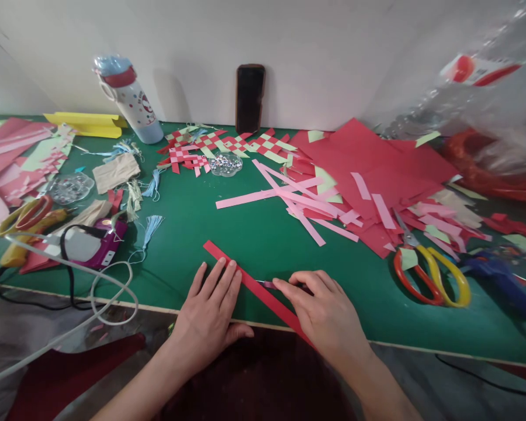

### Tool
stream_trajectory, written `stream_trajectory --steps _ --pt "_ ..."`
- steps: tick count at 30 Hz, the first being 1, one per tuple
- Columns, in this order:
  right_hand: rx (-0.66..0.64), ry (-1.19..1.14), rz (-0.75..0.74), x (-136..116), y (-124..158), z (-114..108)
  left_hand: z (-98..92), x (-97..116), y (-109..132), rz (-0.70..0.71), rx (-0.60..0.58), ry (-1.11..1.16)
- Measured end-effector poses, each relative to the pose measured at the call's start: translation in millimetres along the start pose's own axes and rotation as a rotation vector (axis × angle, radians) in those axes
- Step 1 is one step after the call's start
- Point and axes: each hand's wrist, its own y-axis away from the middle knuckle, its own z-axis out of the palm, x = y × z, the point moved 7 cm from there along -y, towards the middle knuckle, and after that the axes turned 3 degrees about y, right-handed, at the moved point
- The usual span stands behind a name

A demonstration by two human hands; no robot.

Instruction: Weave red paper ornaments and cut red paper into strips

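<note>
A long red paper strip (269, 298) lies slantwise over the green tabletop, its lower end running past the front edge. My left hand (211, 310) is flat across its upper part, fingers stretched out and pressing on it. To the right of the strip, my right hand (324, 310) pinches a slim tool with a metal tip (267, 285). The tip touches or nearly touches the strip's right edge; most of the tool is hidden by the fingers. Ahead of the hands, several pink paper strips (245, 199) lie in a loose, crossing pile.
Red paper sheets (359, 158) spread at the back right. Nearby are scissors (421, 280) and a blue glue gun (504, 286). A bottle (131, 102) and a phone (249, 96) stand at the back. Tassels (151, 229), a purple device (107, 242) and cables (114, 292) lie left.
</note>
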Motion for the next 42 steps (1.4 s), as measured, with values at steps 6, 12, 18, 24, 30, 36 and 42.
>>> stream_trajectory --steps 6,12,18,24,30,36,42 --pt "-0.013 0.001 -0.02 -4 -2 2 1.1 -1 1 -0.007 -0.005 0.018" --pt "0.011 0.012 -0.038 -8 -8 1 0.5 -1 1 0.0 0.008 0.001" --pt "0.006 -0.011 0.003 -2 -7 2 -0.4 -1 1 0.006 0.0 -0.009" --pt "0.001 0.015 -0.034 -8 -8 4 1.4 -1 2 -0.001 -0.001 0.002" --pt "0.007 0.031 -0.021 -9 -11 6 0.7 -1 1 -0.002 0.006 -0.001" --pt "-0.002 0.018 -0.002 -4 -11 5 0.3 0 1 0.006 0.009 -0.002" --pt "-0.006 0.016 -0.005 -4 -8 4 -3.2 0 0 0.005 0.017 0.027"
